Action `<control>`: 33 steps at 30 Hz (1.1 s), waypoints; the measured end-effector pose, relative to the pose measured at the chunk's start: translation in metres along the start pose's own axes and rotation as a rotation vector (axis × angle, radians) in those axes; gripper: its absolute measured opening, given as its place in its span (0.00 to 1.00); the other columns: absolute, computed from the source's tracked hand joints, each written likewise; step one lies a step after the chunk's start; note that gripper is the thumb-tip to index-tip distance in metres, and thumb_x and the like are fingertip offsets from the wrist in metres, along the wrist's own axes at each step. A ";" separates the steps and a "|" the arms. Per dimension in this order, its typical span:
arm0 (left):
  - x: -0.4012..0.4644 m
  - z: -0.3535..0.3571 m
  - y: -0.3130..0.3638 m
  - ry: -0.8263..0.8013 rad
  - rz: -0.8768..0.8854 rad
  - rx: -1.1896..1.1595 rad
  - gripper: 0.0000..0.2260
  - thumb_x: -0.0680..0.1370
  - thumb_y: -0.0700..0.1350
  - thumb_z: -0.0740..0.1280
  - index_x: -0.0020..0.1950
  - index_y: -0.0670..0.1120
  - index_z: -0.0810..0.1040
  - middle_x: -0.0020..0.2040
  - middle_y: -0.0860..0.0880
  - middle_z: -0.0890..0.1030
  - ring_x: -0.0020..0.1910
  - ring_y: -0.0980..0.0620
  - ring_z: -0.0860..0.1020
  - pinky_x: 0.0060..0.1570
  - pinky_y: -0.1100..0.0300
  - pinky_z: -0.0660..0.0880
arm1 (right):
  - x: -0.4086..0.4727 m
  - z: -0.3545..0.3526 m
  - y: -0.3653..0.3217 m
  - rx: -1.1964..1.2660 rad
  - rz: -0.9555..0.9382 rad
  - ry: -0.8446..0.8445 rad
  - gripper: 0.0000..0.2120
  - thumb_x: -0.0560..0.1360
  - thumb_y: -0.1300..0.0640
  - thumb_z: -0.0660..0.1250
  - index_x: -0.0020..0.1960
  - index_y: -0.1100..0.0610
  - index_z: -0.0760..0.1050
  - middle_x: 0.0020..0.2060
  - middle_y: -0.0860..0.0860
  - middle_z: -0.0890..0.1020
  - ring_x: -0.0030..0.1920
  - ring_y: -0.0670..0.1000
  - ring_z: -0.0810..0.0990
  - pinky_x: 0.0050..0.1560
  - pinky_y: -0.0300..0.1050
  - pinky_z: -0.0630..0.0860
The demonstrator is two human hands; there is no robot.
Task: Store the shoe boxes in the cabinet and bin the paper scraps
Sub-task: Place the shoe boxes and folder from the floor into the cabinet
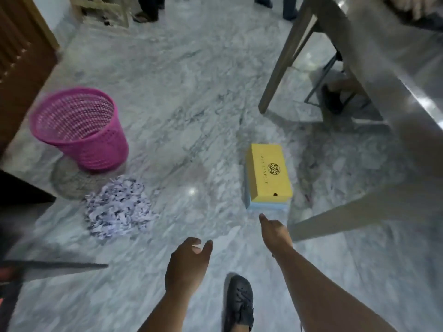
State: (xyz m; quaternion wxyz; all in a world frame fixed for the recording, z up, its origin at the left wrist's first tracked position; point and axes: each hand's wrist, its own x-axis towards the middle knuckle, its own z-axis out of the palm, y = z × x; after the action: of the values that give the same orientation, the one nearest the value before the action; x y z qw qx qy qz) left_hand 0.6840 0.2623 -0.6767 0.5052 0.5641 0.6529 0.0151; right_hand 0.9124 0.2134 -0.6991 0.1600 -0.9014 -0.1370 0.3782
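Reaching down with relaxed, empty fingers, left hand [185, 264] and right hand [275, 232] near the yellow shoe box [269, 172] on the floor [191, 116].

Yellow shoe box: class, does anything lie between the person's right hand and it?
Nothing visible does. Only bare marble floor separates the right hand from the yellow shoe box, which sits on a light blue box.
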 end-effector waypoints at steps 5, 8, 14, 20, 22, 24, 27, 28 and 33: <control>0.084 0.099 0.083 -0.100 0.078 0.079 0.19 0.78 0.61 0.65 0.64 0.53 0.78 0.59 0.54 0.83 0.57 0.51 0.80 0.51 0.60 0.73 | 0.127 -0.056 0.024 0.127 0.070 0.057 0.27 0.83 0.39 0.58 0.71 0.58 0.74 0.71 0.58 0.75 0.69 0.61 0.75 0.67 0.51 0.71; 0.145 0.157 0.121 -0.159 0.089 0.054 0.17 0.78 0.58 0.67 0.63 0.51 0.80 0.60 0.52 0.83 0.58 0.49 0.81 0.54 0.57 0.76 | 0.199 -0.071 0.031 0.157 0.092 0.069 0.27 0.81 0.38 0.61 0.71 0.56 0.73 0.70 0.57 0.76 0.68 0.60 0.76 0.65 0.50 0.73; 0.258 0.258 0.163 -0.234 0.049 -0.021 0.23 0.79 0.55 0.69 0.72 0.49 0.72 0.68 0.45 0.78 0.65 0.45 0.78 0.61 0.55 0.74 | 0.322 -0.066 0.048 0.261 0.085 0.091 0.33 0.81 0.41 0.64 0.79 0.58 0.62 0.75 0.59 0.70 0.74 0.60 0.70 0.67 0.48 0.69; 0.323 0.309 0.176 -0.268 -0.098 -0.064 0.25 0.82 0.51 0.65 0.78 0.47 0.65 0.74 0.46 0.70 0.68 0.43 0.73 0.68 0.50 0.73 | 0.381 -0.043 0.065 0.361 0.078 -0.023 0.38 0.81 0.44 0.66 0.83 0.53 0.52 0.78 0.56 0.66 0.76 0.59 0.68 0.72 0.52 0.68; 0.325 0.310 0.170 -0.282 -0.145 -0.145 0.21 0.82 0.49 0.64 0.75 0.49 0.69 0.67 0.49 0.74 0.61 0.46 0.74 0.64 0.45 0.76 | 0.381 -0.030 0.075 0.366 0.063 -0.019 0.34 0.77 0.43 0.68 0.79 0.52 0.63 0.70 0.54 0.76 0.68 0.58 0.77 0.67 0.51 0.74; 0.316 0.306 0.157 -0.247 -0.121 -0.183 0.17 0.82 0.47 0.64 0.71 0.48 0.74 0.63 0.49 0.77 0.57 0.46 0.75 0.64 0.46 0.76 | 0.367 -0.020 0.082 0.471 0.093 0.018 0.28 0.77 0.47 0.72 0.72 0.54 0.68 0.61 0.51 0.79 0.59 0.54 0.80 0.59 0.49 0.77; 0.284 0.288 0.131 -0.160 -0.091 -0.224 0.15 0.80 0.48 0.66 0.66 0.47 0.78 0.59 0.46 0.82 0.58 0.39 0.79 0.56 0.46 0.78 | 0.322 -0.003 0.089 0.625 0.163 0.039 0.26 0.75 0.52 0.76 0.65 0.55 0.65 0.54 0.51 0.80 0.54 0.55 0.82 0.54 0.52 0.80; 0.272 0.281 0.122 -0.127 -0.093 -0.232 0.14 0.80 0.47 0.67 0.65 0.46 0.78 0.57 0.46 0.83 0.56 0.39 0.80 0.54 0.46 0.78 | 0.305 0.003 0.093 0.657 0.167 0.039 0.26 0.74 0.53 0.77 0.64 0.54 0.65 0.54 0.52 0.80 0.53 0.56 0.82 0.54 0.53 0.81; 0.197 0.231 0.059 -0.055 -0.152 -0.284 0.11 0.79 0.44 0.69 0.61 0.46 0.78 0.56 0.50 0.83 0.53 0.49 0.80 0.49 0.57 0.74 | 0.205 0.028 0.112 0.619 0.136 -0.010 0.24 0.73 0.55 0.78 0.62 0.53 0.68 0.56 0.53 0.83 0.52 0.56 0.84 0.46 0.49 0.81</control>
State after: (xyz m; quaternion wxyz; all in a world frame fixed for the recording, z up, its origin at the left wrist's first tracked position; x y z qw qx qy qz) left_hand 0.9119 0.3048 -0.8821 0.5972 0.4363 0.6710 0.0537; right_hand 1.0448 0.1922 -0.8927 0.4003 -0.8152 0.0441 0.4163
